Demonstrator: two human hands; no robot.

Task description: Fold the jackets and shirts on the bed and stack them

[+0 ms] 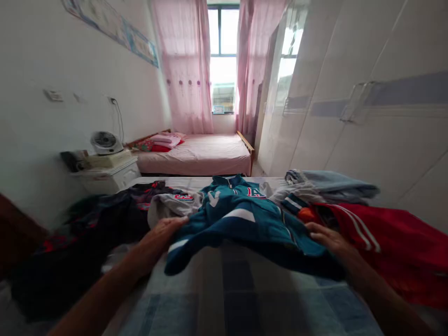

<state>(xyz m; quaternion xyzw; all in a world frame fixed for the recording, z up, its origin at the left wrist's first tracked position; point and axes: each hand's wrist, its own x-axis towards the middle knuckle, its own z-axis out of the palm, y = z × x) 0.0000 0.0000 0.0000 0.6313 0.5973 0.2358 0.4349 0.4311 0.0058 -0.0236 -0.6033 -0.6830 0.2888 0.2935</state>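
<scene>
1. The near left corner of a teal cloth jacket with grey sleeves and white stripes (241, 228) is grasped by the left hand (171, 227); its near right edge is pinched by the right hand (327, 237).
2. The jacket lies front up over a blue-and-white checked sheet (241, 284), its hem raised.
3. Its body is laid out unfolded; any folding appears undone.
4. At right, a pale blue cloth pile (336, 184) seems already folded.
5. A red white-striped garment (395, 238) and, at left, dark red-patterned clothes (119, 214) lie loose, seemingly left unarranged.
</scene>
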